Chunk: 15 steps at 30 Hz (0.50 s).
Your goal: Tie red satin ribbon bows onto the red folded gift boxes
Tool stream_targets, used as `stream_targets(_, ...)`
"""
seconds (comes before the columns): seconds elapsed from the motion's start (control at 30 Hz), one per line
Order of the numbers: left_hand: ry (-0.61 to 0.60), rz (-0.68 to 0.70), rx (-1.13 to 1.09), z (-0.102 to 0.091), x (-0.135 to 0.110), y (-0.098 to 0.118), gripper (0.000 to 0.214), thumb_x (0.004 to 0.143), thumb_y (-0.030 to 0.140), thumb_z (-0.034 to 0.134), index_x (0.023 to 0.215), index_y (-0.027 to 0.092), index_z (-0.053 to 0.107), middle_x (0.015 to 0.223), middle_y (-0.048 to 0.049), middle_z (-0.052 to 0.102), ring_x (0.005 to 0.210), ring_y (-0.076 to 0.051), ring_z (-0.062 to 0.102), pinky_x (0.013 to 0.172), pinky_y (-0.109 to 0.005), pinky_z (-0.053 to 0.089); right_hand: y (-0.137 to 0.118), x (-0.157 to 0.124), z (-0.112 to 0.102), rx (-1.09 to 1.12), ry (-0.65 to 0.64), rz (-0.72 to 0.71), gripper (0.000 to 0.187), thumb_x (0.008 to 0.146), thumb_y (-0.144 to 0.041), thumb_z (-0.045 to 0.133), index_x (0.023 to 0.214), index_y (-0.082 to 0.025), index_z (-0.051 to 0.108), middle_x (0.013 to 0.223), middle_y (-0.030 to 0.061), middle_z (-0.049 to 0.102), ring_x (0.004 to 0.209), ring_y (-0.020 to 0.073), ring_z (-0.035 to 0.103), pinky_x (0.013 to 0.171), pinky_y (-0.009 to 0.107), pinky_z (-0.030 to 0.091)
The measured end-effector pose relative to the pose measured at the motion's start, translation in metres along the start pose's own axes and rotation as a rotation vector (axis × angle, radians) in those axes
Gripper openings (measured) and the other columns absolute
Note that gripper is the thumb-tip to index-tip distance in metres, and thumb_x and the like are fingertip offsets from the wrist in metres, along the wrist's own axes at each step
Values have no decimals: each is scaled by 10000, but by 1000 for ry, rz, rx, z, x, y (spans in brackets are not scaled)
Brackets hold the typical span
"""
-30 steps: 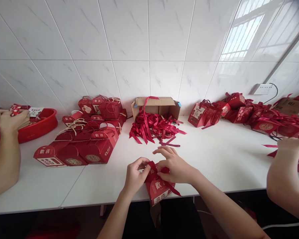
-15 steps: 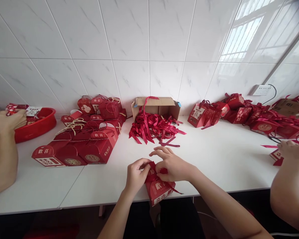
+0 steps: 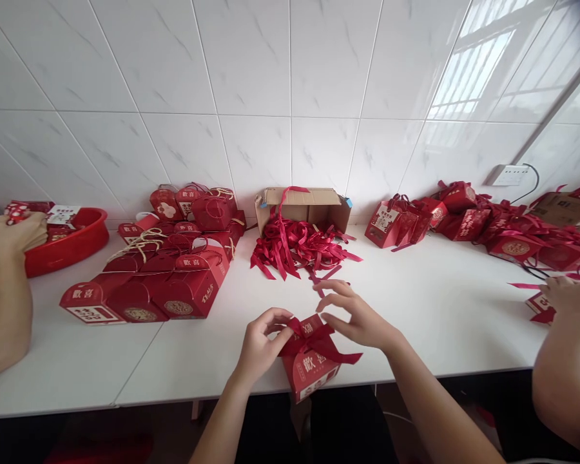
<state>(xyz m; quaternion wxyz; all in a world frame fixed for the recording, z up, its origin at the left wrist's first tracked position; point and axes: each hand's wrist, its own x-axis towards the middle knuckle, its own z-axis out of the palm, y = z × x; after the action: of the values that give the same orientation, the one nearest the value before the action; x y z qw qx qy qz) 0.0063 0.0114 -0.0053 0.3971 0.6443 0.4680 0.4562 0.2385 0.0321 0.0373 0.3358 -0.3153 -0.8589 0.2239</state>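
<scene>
A small red gift box (image 3: 314, 370) with pale lettering stands at the table's front edge. A dark red ribbon (image 3: 319, 348) lies across its top in a bow shape, with one tail hanging out to the right. My left hand (image 3: 265, 341) pinches the ribbon's left loop between thumb and fingers. Just right of the box, my right hand (image 3: 360, 316) hovers with its fingers apart and nothing in them. Behind the hands, a heap of red ribbons (image 3: 299, 248) spills from an open cardboard box (image 3: 265, 205).
Red gift boxes (image 3: 188, 296) with cords are stacked at left, near a red basin (image 3: 67, 251) and a co-worker's arm (image 3: 9, 290). More ribboned boxes (image 3: 464, 222) line the wall at right. Another co-worker's hand (image 3: 573, 299) works at the right on the white table (image 3: 444, 316).
My right hand has let go of the ribbon and moved right, fingers spreading. The bow and its right tail now show more fully. My left hand stays at the left loop.
</scene>
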Motion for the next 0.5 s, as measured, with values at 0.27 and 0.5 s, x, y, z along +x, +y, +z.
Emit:
stream_targets(0.27, 260, -159, -25, -43, -27, -46, 320, 794, 415, 602, 1017, 186, 585, 1120, -117, 650, 1135, -262, 581, 1000, -418, 453, 41, -80, 13, 292, -225, 340, 875, 713, -77, 561, 1476, -247, 167, 1532, 80, 229, 1416, 211, 195, 1148, 439, 200)
stream_targets(0.5, 364, -178, 200, -51, -31, -81, 326, 801, 452, 566, 992, 189, 586, 1047, -106, 671, 1017, -250, 637, 945, -440, 486, 38, -67, 49, 373, -255, 382, 1195, 628, -259, 778, 1492, -273, -48, 1541, 121, 194, 1388, 249, 272, 1102, 437, 296)
